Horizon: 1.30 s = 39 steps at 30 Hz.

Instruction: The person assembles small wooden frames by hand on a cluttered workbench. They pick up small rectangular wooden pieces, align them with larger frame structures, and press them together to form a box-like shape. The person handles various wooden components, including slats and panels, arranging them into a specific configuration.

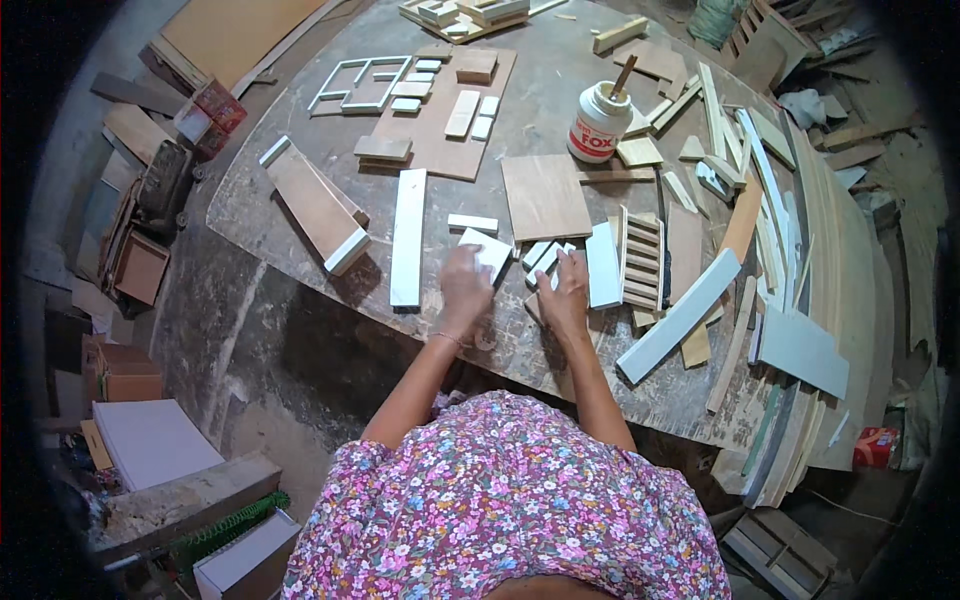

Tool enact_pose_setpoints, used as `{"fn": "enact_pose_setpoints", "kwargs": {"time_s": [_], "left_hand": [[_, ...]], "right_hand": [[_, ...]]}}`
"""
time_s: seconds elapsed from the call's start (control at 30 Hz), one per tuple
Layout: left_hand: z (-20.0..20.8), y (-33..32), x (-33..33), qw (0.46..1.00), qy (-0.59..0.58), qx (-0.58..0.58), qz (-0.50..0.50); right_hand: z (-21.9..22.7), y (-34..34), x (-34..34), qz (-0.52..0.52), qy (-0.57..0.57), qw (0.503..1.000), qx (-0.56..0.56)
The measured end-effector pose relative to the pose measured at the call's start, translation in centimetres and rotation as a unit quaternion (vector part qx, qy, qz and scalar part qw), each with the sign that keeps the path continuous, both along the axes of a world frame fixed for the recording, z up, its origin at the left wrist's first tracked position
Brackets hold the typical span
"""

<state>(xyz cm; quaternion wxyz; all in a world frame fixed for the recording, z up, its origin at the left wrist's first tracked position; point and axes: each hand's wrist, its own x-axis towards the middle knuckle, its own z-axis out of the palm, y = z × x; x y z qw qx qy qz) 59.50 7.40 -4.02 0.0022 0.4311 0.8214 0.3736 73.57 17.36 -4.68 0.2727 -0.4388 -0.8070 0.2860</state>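
Observation:
Near the table's front edge, my left hand (467, 288) grips a white wooden block (487, 252) by its near left side. To its right, my right hand (566, 292) has its fingers closed at a group of small white wood strips (540, 256); the fingertips partly cover the strips. Just beyond the left hand lies a short white strip (473, 223). A long white board (408, 240) rests farther left. Beyond the right hand is a square brown plywood piece (546, 198). A white panel (603, 266) and a slatted wooden rack (641, 258) stand to the right.
A white glue jar (597, 125) with a stick in it stands toward the back right. A plywood sheet (455, 160) carries several small blocks, beside a white frame (360, 85). A long brown box-like piece (312, 205) lies left. Wood offcuts (735, 165) crowd the right side.

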Motion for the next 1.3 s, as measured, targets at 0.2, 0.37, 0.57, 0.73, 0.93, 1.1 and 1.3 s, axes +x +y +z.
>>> {"fn": "enact_pose_setpoints", "kwargs": {"time_s": [0.2, 0.37, 0.57, 0.73, 0.93, 1.1, 1.3], "left_hand": [[-0.6, 3.1, 3.3, 0.986, 0.095, -0.061, -0.121], [-0.7, 4.9, 4.1, 0.973, 0.118, -0.142, -0.139], [-1.7, 6.2, 3.9, 0.971, 0.124, -0.173, -0.104], [-0.7, 6.4, 4.4, 0.977, 0.052, -0.185, -0.088], [-0.2, 6.2, 5.1, 0.983, -0.039, -0.168, -0.064], [-1.0, 6.0, 6.0, 0.986, -0.133, -0.085, -0.048], [0.8, 5.5, 6.2, 0.948, -0.318, -0.011, -0.019]], "right_hand": [[-0.9, 0.6, 0.2, -0.015, 0.038, 0.998, 0.047], [-2.5, 1.5, 0.6, -0.056, 0.049, 0.996, 0.057], [-2.4, 1.9, 0.3, -0.067, 0.033, 0.997, -0.024], [-1.2, 1.6, 0.2, -0.077, 0.081, 0.983, -0.143], [-0.3, 1.6, 0.5, -0.073, 0.123, 0.967, -0.211], [-1.2, 1.4, 1.0, -0.058, 0.210, 0.946, -0.240], [-2.2, 1.3, 1.9, -0.057, 0.266, 0.930, -0.249]]}}
